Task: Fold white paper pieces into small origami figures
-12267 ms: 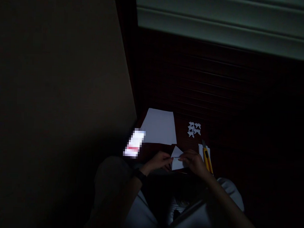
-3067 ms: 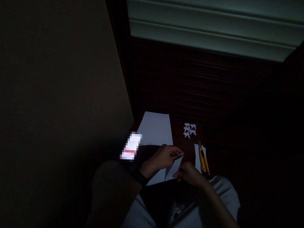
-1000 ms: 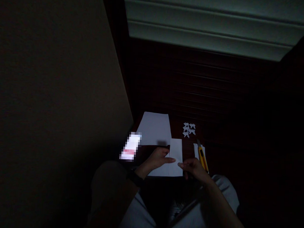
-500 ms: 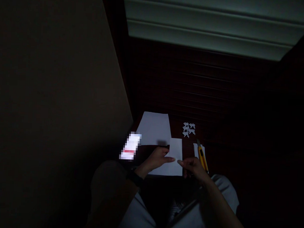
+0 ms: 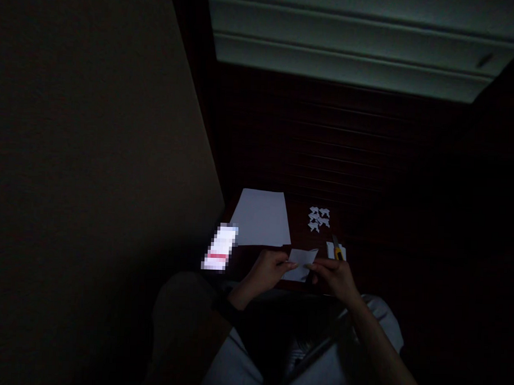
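Between my two hands is a folded piece of white paper (image 5: 302,257), held just over the front of the dark table. My left hand (image 5: 272,269) pinches its left side, with the thumb lying on top. On the other side my right hand (image 5: 332,275) grips the right edge between thumb and fingers. A yellow utility knife (image 5: 338,252) lies just beyond my right hand, on a small stack of white paper (image 5: 331,250); the hand covers the knife's lower part.
A stack of white sheets (image 5: 262,218) lies at the back left of the table. Several small folded paper figures (image 5: 314,217) sit at the back right. A lit phone (image 5: 220,247), its screen blurred out, is at the left edge. A wall (image 5: 115,154) rises on the left.
The white paper, earlier a long strip over a wider part, is now a smaller folded piece turned at an angle. My right hand has moved slightly right and up, covering more of the knife.
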`<control>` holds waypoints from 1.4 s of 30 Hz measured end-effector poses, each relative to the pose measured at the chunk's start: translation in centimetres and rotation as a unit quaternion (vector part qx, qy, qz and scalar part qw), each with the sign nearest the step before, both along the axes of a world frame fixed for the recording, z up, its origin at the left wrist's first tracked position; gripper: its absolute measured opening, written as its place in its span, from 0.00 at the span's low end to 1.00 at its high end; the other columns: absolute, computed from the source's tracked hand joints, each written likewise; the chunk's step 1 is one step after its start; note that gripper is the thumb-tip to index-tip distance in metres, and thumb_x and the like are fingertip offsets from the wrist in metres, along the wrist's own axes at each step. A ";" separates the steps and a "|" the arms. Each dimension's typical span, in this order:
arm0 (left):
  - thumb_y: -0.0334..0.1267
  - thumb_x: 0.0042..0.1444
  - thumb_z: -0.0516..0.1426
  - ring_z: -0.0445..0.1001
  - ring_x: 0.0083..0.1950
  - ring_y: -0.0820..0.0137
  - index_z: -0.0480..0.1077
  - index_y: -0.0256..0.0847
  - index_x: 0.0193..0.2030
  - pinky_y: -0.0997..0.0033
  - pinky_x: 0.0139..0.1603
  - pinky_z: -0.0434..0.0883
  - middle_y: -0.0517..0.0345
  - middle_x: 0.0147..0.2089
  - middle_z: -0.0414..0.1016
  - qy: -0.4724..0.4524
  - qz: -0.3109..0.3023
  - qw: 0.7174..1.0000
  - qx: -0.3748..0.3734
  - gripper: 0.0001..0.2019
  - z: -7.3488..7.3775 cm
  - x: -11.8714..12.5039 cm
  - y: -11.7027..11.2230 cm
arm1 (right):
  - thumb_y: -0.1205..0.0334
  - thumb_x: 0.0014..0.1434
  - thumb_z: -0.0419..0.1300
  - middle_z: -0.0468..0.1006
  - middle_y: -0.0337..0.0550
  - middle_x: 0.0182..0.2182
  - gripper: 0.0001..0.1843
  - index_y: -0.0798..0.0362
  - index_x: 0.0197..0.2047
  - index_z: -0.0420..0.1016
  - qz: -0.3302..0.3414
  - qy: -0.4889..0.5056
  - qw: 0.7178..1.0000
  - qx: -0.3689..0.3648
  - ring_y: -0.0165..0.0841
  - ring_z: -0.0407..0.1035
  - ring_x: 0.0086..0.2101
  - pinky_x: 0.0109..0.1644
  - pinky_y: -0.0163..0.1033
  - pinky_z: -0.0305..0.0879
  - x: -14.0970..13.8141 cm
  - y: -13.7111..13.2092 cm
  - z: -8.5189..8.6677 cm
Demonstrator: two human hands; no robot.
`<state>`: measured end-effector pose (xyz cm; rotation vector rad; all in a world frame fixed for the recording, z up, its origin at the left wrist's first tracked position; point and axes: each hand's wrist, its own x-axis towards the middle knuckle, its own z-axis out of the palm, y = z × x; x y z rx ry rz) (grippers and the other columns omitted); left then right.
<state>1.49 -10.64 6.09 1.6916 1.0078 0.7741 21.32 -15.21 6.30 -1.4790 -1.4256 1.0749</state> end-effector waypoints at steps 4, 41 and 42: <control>0.45 0.52 0.53 0.55 0.22 0.79 0.64 0.33 0.18 0.79 0.22 0.51 0.66 0.18 0.56 0.043 -0.004 0.996 0.073 0.18 0.5 0.0 -0.4 | 0.53 0.53 0.57 0.74 0.38 0.19 0.16 0.54 0.22 0.75 0.009 -0.024 0.999 0.038 0.29 0.65 0.24 0.29 0.31 0.59 0.0 -0.3 0.7; 0.41 0.48 0.58 0.72 0.37 0.65 0.71 0.32 0.37 0.71 0.36 0.66 0.51 0.34 0.75 -0.103 -0.168 0.971 -0.134 0.14 1.5 -0.4 -0.5 | 0.51 0.50 0.60 0.67 0.36 0.12 0.15 0.57 0.31 0.72 -0.014 0.128 0.992 -0.004 0.26 0.59 0.13 0.16 0.31 0.54 -1.0 -0.3 3.9; 0.41 0.48 0.58 0.72 0.39 0.64 0.71 0.32 0.39 0.69 0.38 0.66 0.50 0.36 0.75 -0.118 -0.179 0.965 -0.154 0.15 1.6 -0.4 -0.5 | 0.51 0.50 0.60 0.66 0.36 0.12 0.15 0.56 0.31 0.72 -0.014 0.142 0.990 -0.004 0.26 0.58 0.13 0.16 0.30 0.53 -1.1 -0.3 3.9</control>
